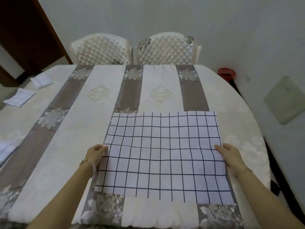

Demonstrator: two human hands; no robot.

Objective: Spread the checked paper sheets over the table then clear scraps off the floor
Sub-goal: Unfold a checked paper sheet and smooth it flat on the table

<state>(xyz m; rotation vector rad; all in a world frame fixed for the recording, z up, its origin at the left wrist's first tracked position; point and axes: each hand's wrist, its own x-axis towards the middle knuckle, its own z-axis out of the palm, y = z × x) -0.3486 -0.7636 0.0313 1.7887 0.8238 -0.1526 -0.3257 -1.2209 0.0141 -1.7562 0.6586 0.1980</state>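
- Left hand (95, 153): its fingers (104, 148) pinch the left edge of the checked sheet (162, 156), thumb on top.
- Right hand (231, 155): its fingers (219, 148) are nearly closed on the right edge of the sheet, lying over the paper.
- The sheet lies flat and unfolded on the near right part of the bench (66, 138).
- Two folded checked sheets (19, 97) (42, 81) rest on the far left of the bench, well apart from the hands.
- Two quilted chairs (100, 49) (168, 48) stand behind the bench.
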